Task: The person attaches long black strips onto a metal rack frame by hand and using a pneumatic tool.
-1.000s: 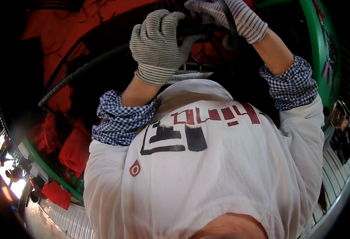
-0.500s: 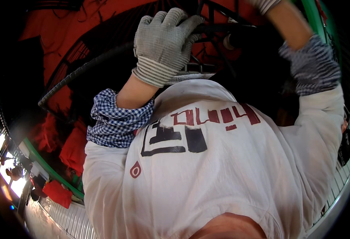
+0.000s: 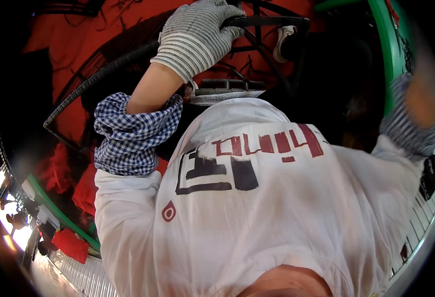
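Note:
My left hand (image 3: 197,37), in a grey striped glove, is closed around a black bar (image 3: 272,21) at the top of the view. The bar belongs to a dark openwork frame whose long curved rail (image 3: 103,74), wound with strip, sweeps down to the left. Thin rods fan out behind that rail. Over at the far right, my right hand (image 3: 428,57) is a smear of motion beside a green curved edge (image 3: 386,44). Its fingers cannot be made out, nor whether they hold anything.
Red floor covering (image 3: 123,20) with scattered dark strips lies beyond the frame. A white shoe (image 3: 282,43) shows behind it. At the left are a green rim (image 3: 61,213), a red cloth (image 3: 71,245) and a pale slatted surface (image 3: 81,272).
My left hand has shifted up and slightly left, still on the frame. My right arm has swung from the top right outward and down to the right edge. The frame's right-hand part shows more.

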Demonstrator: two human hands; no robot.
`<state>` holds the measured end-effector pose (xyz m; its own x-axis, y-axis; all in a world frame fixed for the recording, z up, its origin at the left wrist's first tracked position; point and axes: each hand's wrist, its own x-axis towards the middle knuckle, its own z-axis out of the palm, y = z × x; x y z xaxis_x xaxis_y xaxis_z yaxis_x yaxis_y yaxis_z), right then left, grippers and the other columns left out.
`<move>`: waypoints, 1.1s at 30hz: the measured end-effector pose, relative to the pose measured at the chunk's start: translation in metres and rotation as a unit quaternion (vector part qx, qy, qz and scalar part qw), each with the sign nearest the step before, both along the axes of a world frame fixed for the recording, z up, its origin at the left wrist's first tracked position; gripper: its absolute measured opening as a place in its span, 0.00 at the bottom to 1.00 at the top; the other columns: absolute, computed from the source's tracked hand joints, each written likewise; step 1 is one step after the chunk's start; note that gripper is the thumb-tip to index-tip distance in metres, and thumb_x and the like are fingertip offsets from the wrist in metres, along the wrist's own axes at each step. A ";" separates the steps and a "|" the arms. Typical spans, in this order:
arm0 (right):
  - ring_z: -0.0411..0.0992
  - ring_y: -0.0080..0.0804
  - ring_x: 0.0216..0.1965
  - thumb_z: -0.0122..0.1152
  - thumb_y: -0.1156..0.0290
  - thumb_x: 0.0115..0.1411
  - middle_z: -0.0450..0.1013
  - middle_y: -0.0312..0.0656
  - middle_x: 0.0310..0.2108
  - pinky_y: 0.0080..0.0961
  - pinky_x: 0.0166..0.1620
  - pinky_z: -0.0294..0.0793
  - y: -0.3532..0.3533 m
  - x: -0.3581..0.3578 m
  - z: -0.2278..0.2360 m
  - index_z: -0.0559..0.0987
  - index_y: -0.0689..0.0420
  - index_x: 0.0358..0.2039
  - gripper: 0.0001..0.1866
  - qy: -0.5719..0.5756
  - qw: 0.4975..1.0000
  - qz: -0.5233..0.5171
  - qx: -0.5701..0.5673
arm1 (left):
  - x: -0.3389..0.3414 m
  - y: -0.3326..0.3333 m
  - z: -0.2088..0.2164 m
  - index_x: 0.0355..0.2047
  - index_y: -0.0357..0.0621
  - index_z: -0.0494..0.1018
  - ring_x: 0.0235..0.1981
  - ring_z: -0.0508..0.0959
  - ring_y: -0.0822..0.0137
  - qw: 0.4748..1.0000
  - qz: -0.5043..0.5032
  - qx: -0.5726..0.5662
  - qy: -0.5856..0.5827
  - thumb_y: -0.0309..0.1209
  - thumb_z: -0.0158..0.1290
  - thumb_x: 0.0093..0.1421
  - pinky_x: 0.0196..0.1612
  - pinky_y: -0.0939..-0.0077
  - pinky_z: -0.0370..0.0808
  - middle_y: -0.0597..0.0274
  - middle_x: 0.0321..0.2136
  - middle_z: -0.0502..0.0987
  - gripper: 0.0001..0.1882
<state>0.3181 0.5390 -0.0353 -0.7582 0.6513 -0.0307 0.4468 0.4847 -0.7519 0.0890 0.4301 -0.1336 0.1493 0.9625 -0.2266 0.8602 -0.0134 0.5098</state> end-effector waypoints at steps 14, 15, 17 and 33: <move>0.76 0.20 0.31 0.58 0.68 0.68 0.78 0.42 0.39 0.17 0.34 0.77 -0.099 -0.054 -0.227 0.73 0.63 0.55 0.19 0.257 0.875 -0.232 -0.338 | 0.002 0.012 -0.026 0.50 0.47 0.78 0.42 0.77 0.53 0.999 -0.024 -0.040 -0.003 0.34 0.57 0.61 0.47 0.62 0.74 0.56 0.38 0.75 0.16; 0.76 0.20 0.29 0.58 0.67 0.68 0.79 0.41 0.37 0.16 0.33 0.77 -0.097 -0.052 -0.230 0.75 0.63 0.53 0.18 0.245 0.878 -0.211 -0.352 | 0.002 0.010 -0.026 0.50 0.46 0.78 0.43 0.77 0.53 1.000 -0.028 -0.003 0.009 0.34 0.57 0.61 0.47 0.62 0.74 0.56 0.38 0.75 0.16; 0.76 0.20 0.30 0.58 0.66 0.68 0.79 0.41 0.37 0.16 0.33 0.77 -0.101 -0.052 -0.229 0.76 0.64 0.52 0.17 0.219 0.889 -0.232 -0.329 | 0.002 0.008 -0.031 0.49 0.46 0.78 0.43 0.77 0.53 0.999 -0.032 0.033 0.020 0.34 0.58 0.61 0.46 0.61 0.75 0.56 0.38 0.75 0.17; 0.66 0.13 0.23 0.55 0.67 0.70 0.73 0.32 0.26 0.13 0.27 0.69 -0.107 -0.038 -0.178 0.80 0.62 0.40 0.11 0.124 0.869 -0.189 -0.440 | -0.025 -0.020 -0.094 0.40 0.49 0.78 0.29 0.82 0.64 0.955 0.012 0.298 -0.003 0.39 0.71 0.47 0.35 0.70 0.79 0.65 0.32 0.81 0.21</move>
